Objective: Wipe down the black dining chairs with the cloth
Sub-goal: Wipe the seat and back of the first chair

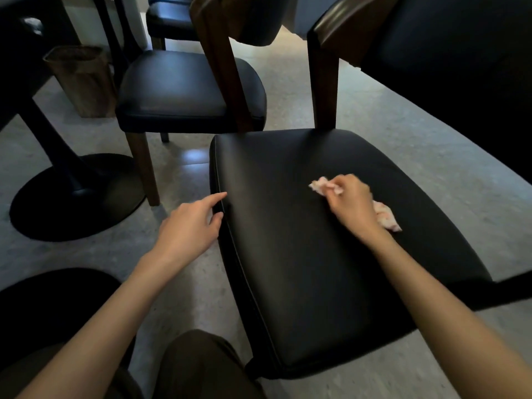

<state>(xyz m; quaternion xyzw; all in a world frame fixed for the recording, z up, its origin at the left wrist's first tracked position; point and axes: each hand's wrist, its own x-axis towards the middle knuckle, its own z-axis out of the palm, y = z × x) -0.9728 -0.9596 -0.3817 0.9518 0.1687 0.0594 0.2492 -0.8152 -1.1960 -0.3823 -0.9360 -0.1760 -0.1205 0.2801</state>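
The nearest black dining chair (302, 240) fills the middle of the view, its padded seat facing me and its dark wooden back posts rising behind. My right hand (349, 204) grips a crumpled pale pink cloth (384, 217) and presses it on the seat's right half; cloth ends stick out on both sides of the fist. My left hand (190, 228) rests at the seat's left edge, forefinger stretched along the rim and thumb against the side. A second black chair (184, 90) stands behind to the left.
A round black table pedestal base (77, 197) sits on the grey floor at left. A brown wooden bin (83, 79) stands behind it. More black chair seats (169, 21) show at the top, and a dark chair back (460, 38) at upper right. My knees are at the bottom.
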